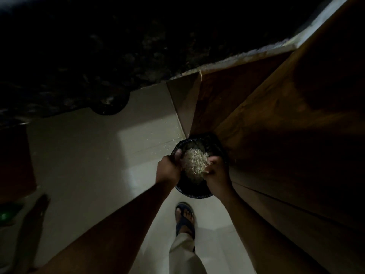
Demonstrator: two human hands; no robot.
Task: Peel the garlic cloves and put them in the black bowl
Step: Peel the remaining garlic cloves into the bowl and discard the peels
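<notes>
The left hand [168, 168] grips the rim of the black bowl [194, 191], thumb hooked inside, while the right hand [216, 171] curls its fingers into a heap of pale garlic skins [194, 162] inside. The bowl is held above the pale tiled floor [83, 159], beside a wooden cabinet [276, 125], with a sandalled foot [184, 217] below.

The view is dim. A black bowl [194, 191] is held out above a pale tiled floor [83, 155], just beside a brown wooden cabinet [276, 119]. The left hand [168, 169] grips the bowl's left rim, thumb over the edge. The right hand [216, 172] is curled at the right side of a heap of pale garlic peels [194, 163] lying in the bowl, fingers touching it. Small pale scraps [169, 142] lie scattered on the floor near the cabinet. Below the bowl, a foot in a dark sandal [184, 218] stands on the tiles. A dark speckled countertop [88, 56] fills the upper left.
</notes>
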